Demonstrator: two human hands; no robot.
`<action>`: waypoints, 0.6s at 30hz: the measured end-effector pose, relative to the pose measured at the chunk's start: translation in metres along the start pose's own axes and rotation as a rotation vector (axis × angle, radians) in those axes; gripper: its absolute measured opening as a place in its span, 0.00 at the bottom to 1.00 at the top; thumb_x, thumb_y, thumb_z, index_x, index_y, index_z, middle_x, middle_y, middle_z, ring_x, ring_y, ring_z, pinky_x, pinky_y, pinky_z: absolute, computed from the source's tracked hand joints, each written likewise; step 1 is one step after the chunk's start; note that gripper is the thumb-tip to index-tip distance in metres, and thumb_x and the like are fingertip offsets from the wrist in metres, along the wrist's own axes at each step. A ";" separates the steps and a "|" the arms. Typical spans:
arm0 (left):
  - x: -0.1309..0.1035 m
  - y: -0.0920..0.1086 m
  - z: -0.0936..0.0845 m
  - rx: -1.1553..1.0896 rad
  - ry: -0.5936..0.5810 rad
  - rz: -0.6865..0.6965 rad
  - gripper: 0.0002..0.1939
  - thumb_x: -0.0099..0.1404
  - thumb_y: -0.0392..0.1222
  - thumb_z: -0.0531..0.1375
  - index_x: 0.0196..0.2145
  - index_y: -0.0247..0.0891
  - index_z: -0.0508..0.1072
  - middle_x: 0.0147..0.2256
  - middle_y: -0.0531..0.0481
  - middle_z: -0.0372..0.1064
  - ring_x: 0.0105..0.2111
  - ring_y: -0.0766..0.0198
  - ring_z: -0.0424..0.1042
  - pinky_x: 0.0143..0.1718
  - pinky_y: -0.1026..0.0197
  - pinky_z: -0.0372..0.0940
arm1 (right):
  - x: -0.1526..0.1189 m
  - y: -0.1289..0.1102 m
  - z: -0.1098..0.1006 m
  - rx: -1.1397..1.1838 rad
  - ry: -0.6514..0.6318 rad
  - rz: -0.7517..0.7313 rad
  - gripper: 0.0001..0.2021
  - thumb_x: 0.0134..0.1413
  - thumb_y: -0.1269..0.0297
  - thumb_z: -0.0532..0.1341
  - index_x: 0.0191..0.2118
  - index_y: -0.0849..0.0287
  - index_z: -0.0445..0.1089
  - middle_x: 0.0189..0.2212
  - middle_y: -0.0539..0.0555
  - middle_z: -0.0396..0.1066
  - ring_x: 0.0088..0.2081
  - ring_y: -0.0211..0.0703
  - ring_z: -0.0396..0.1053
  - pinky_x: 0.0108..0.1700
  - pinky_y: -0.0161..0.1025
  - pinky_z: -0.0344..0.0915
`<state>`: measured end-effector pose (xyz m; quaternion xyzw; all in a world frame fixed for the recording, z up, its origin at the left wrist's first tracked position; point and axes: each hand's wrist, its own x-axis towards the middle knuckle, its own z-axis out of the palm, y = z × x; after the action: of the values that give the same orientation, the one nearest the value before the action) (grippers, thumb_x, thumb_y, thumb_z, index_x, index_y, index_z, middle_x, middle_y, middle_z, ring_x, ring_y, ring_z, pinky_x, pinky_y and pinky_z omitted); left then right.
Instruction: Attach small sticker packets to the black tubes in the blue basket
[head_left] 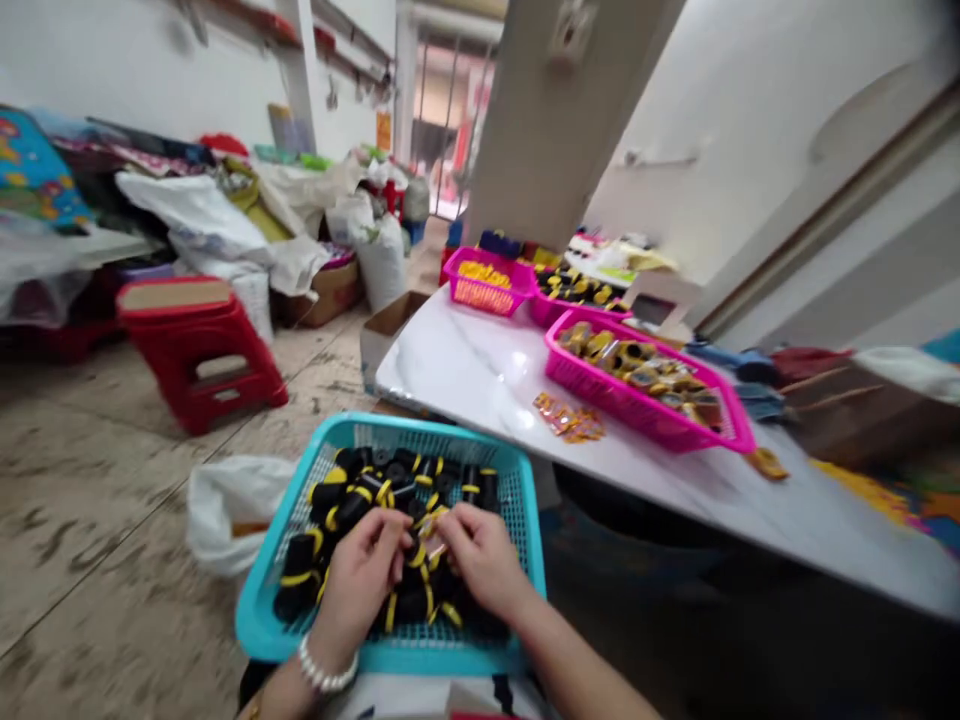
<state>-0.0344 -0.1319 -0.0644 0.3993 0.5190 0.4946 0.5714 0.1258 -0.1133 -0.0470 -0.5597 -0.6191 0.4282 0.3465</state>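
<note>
A blue plastic basket (pixel 529 500) holds many small black cylindrical pieces with yellow bands (pixel 360 500). Above these pieces my left hand (pixel 364 570), with a white bead bracelet at its wrist, has its fingers curled and pinched together; what they hold is hidden. Close beside it, my right hand (pixel 484 560) is closed in a pinch on a small shiny clear-and-yellow piece (pixel 433 535) whose kind is blurred. The fingertips of both hands are near each other over the basket's middle.
On the white table (pixel 465 365) stand a pink basket of gold-and-black pieces (pixel 555 365), another pink basket of yellow pieces (pixel 456 290) and small orange packets (pixel 570 418). A red stool (pixel 180 340), a white sack (pixel 217 500) and a cardboard box (pixel 375 350) stand on the floor.
</note>
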 end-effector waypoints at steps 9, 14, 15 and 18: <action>-0.011 0.005 0.002 0.121 -0.001 0.165 0.15 0.64 0.49 0.57 0.34 0.34 0.77 0.23 0.51 0.68 0.18 0.72 0.61 0.19 0.70 0.57 | -0.002 0.007 0.002 0.049 0.067 0.007 0.18 0.60 0.52 0.55 0.27 0.61 0.69 0.18 0.46 0.62 0.21 0.33 0.59 0.24 0.30 0.54; -0.013 0.006 0.002 0.161 0.044 0.127 0.16 0.62 0.51 0.59 0.36 0.34 0.78 0.25 0.48 0.71 0.18 0.71 0.62 0.18 0.69 0.58 | -0.008 -0.002 0.001 -0.058 0.111 -0.086 0.18 0.61 0.54 0.55 0.25 0.60 0.68 0.20 0.47 0.64 0.24 0.34 0.60 0.27 0.31 0.56; -0.012 0.007 0.001 0.164 0.044 0.109 0.17 0.61 0.52 0.59 0.36 0.34 0.79 0.25 0.48 0.72 0.18 0.70 0.62 0.18 0.69 0.58 | -0.011 -0.004 0.002 -0.088 0.117 -0.114 0.18 0.61 0.55 0.55 0.25 0.60 0.67 0.20 0.48 0.64 0.24 0.35 0.61 0.28 0.31 0.57; -0.008 0.006 -0.001 0.160 0.028 0.058 0.21 0.57 0.56 0.61 0.36 0.35 0.79 0.26 0.47 0.74 0.18 0.69 0.64 0.18 0.68 0.60 | -0.014 0.000 0.010 -0.196 0.132 -0.213 0.16 0.61 0.58 0.55 0.23 0.59 0.67 0.21 0.49 0.66 0.25 0.36 0.63 0.29 0.31 0.57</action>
<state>-0.0364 -0.1384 -0.0573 0.4516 0.5529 0.4734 0.5160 0.1184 -0.1289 -0.0501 -0.5491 -0.6895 0.2889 0.3737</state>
